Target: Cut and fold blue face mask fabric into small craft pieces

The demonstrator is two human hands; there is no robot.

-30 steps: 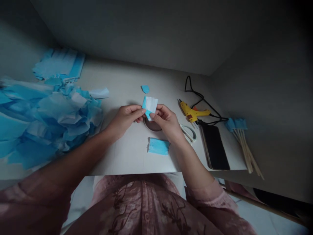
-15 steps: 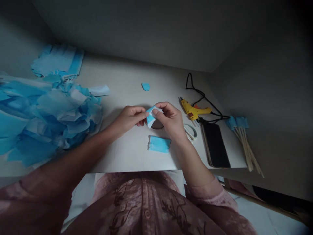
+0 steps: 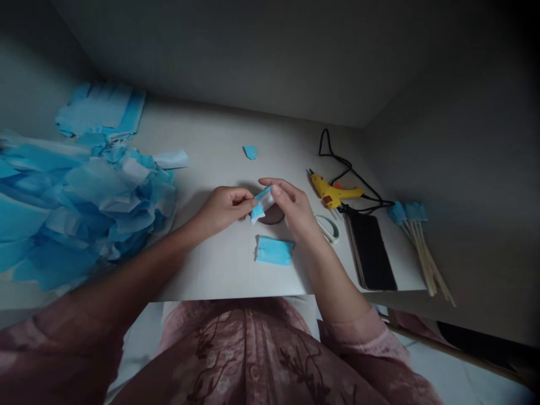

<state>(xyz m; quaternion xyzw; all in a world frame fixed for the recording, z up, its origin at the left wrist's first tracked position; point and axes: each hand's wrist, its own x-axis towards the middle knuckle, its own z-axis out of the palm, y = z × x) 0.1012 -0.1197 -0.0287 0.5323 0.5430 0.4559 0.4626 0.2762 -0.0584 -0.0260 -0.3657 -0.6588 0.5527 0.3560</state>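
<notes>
A small folded piece of blue and white fabric (image 3: 262, 206) is held between my two hands over the middle of the table. My left hand (image 3: 228, 207) pinches its left edge between thumb and fingers. On the other side, my right hand (image 3: 293, 205) grips it, thumb on top and fingers behind. Just under the piece lies a dark round object (image 3: 272, 216), partly covered by my right hand. Closer to me, a flat blue fabric rectangle (image 3: 274, 251) rests on the table. A small blue scrap (image 3: 250, 152) lies farther off.
A large heap of blue and white sheets (image 3: 97, 197) fills the left, with a stack (image 3: 103, 107) behind it. To the right are a yellow glue gun (image 3: 333, 192) with black cord, scissors (image 3: 329, 228), a black phone (image 3: 373, 253) and several blue-tipped sticks (image 3: 422, 242).
The fabric piece has been turned and flattened between my hands, showing a white panel with blue edges. My right hand's fingers have straightened somewhat.
</notes>
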